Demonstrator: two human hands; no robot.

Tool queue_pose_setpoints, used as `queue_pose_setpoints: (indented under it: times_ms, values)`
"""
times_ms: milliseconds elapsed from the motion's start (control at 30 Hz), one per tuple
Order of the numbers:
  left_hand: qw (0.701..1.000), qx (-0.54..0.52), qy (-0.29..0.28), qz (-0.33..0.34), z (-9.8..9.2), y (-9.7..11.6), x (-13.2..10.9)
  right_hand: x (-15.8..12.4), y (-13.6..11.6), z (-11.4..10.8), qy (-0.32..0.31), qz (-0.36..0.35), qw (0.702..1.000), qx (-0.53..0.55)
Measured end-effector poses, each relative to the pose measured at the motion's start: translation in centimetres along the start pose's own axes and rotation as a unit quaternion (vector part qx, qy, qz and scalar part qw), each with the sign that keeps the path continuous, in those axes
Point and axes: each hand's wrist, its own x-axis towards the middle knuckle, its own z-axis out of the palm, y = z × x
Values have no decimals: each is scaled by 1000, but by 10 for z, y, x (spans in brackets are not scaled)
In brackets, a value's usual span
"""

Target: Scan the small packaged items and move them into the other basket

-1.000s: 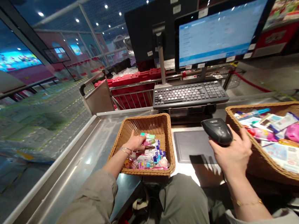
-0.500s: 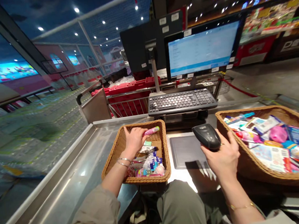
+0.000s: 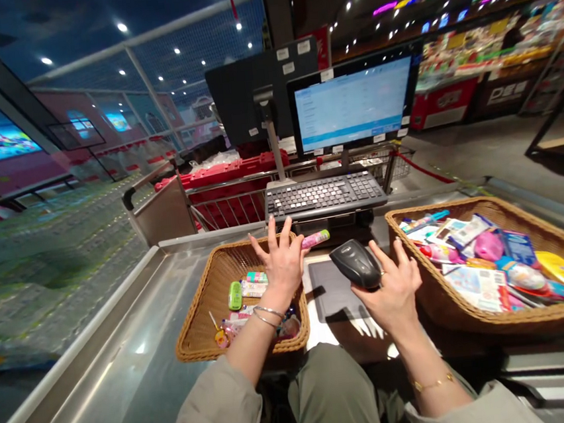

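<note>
My left hand (image 3: 283, 268) is raised over the right rim of the left wicker basket (image 3: 198, 302). Between its thumb and hand it pinches a slim pink tube with a green end (image 3: 316, 239), while the other fingers are spread. In that basket lie a green case (image 3: 235, 296) and several small packs, partly covered by my forearm. My right hand (image 3: 392, 287) grips a black barcode scanner (image 3: 355, 264) above the grey scale plate (image 3: 327, 293). The scanner's head points left, toward the tube but apart from it.
A larger wicker basket (image 3: 402, 273) full of packaged goods stands at the right. Behind the plate is a keyboard (image 3: 325, 194), with a lit monitor (image 3: 354, 105) above it. The steel counter (image 3: 146, 311) runs along the left. A cart with red crates (image 3: 233, 169) stands beyond.
My left hand has moved right with the pink tube, from over the left basket's inside to its right rim, uncovering the green case. The camera view has turned slightly right.
</note>
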Motion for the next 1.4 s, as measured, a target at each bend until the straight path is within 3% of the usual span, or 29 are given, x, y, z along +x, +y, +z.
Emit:
queue_pose_setpoints:
  times_ms: [200,367,1133,1400]
  values:
    - [999,0,31,9,14,-1,-8,2,-9,-4,-3,13,1000,8]
    - [999,-8,37,11,19,-3,-11,1,-4,-2,-8,-20,1000,-2]
    - [999,-37,-11,-5,16,2,-11,3,-15,-10,-43,16,999,21]
    - [999,-41,-4,3,17,3,-10,5,-8,-16,-6,56,998,13]
